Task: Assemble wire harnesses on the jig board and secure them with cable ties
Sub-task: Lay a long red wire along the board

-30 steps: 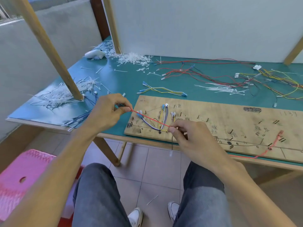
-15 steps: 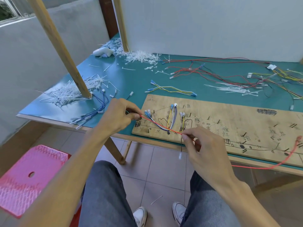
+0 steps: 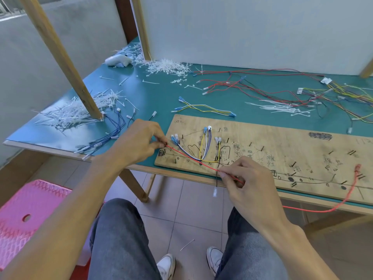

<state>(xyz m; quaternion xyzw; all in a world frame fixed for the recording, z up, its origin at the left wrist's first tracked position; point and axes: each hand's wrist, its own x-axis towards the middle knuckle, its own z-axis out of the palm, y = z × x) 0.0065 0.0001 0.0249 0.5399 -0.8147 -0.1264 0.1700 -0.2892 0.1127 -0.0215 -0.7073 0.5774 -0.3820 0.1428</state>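
Red wire point(image 3: 187, 155) span lengthened, pinched by left hand point(image 3: 137, 146) and right hand point(image 3: 250, 184); few wires point(image 3: 200, 147) routed between them; ties seemingly pending.

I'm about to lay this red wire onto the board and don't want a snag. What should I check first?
1. Left hand grip on red wire end: ok, pinched.
2. Right hand grip farther along: ok, pinched.
3. Wire straight between hands: ok.
4. Wire seated among jig board pegs: cannot tell.
5. Slack supported: not ok, it loops below the table edge.
6. Cable ties within reach: ok.
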